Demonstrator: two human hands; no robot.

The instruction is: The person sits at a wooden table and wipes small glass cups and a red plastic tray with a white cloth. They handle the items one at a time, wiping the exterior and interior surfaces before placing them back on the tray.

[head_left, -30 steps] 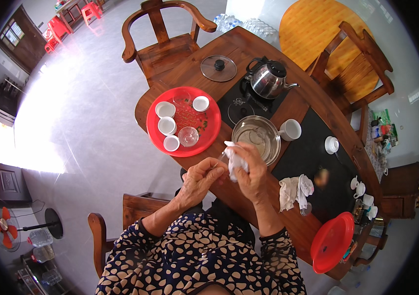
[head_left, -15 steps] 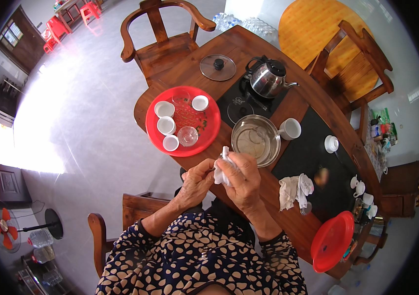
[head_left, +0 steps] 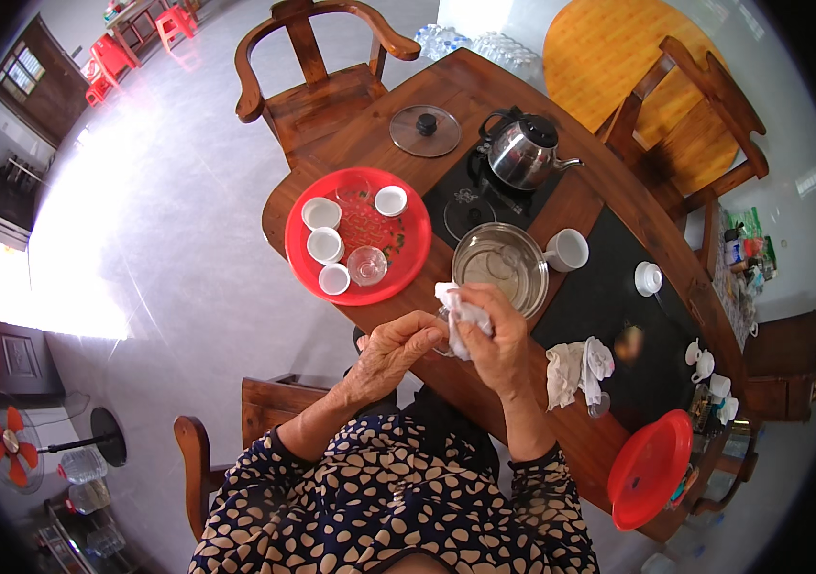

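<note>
Whatever sits between the two hands at the middle of the frame is mostly hidden: only a sliver of something small and clear shows under the white cloth (head_left: pixel 461 311), too covered to identify. The right hand (head_left: pixel 494 344) is closed around that crumpled cloth, fingers curled tight. The left hand (head_left: pixel 391 352) meets it from the left, fingertips pinched against the covered item. Both hover over the near edge of the wooden desk (head_left: pixel 609 206). Just above them stands a steel bowl (head_left: pixel 500 266), with a white cup (head_left: pixel 567 250) beside it. To the upper left lies a red tray (head_left: pixel 406 251) carrying small cups. Right of the hands lies another crumpled cloth (head_left: pixel 575 368).
</note>
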